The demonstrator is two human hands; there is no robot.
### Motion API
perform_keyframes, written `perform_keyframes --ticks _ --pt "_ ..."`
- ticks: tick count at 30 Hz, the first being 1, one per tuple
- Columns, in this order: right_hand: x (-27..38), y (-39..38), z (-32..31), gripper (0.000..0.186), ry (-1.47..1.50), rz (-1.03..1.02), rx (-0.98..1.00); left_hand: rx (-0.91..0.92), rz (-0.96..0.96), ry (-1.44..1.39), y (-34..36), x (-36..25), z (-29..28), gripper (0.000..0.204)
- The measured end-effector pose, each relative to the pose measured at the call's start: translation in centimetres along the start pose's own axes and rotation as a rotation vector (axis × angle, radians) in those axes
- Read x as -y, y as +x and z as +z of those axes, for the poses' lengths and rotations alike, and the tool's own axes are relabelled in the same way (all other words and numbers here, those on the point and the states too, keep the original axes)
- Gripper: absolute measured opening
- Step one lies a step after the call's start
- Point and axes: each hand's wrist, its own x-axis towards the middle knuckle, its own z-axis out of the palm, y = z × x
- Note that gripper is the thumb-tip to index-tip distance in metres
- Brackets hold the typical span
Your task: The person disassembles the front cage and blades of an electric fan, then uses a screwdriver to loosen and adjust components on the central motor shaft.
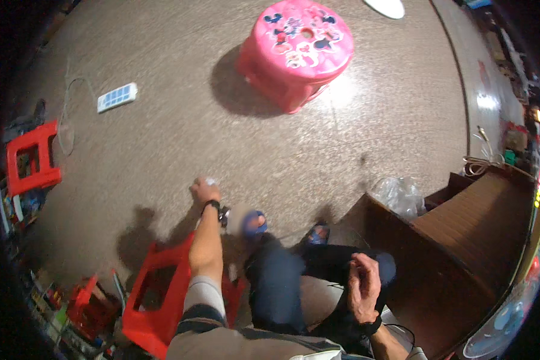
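Observation:
My left hand reaches forward, low over the floor beside my foot, its fingers closed. A small whitish bit shows at the fingertips, too small to name. A dark band is on that wrist, and next to it is a small shiny metallic object. Near my blue slipper a pale, blurred round shape appears; what it is I cannot tell. By my right knee, my right hand rests with loosely bent fingers, the thumb apart, and nothing visible in it.
A pink round stool stands ahead. Red stools are beside and left of me. A white power strip with a cord lies on the floor. To the right, a brown box holds a clear plastic bag and cardboard.

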Motion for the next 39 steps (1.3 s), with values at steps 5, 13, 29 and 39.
perform_keyframes --ticks 5,13,29,39 --pt "1.5 -1.3 -1.6 0.035 0.065 -0.024 0.009 0.256 0.256 0.128 -0.6 0.7 -2.9 0.061" --pt "10.2 -8.1 -11.7 0.036 0.161 -0.026 -0.025 0.616 0.428 -0.498 -18.4 -18.3 -21.4 0.056" --pt "20.0 -25.0 -35.1 0.027 0.357 0.049 -0.499 1.381 1.027 -0.45 -74.4 -28.0 -46.8 0.035" --pt "3.5 -34.1 -47.2 0.036 0.813 0.497 -0.889 1.225 1.266 -0.075 -89.1 -34.5 -43.5 0.043"
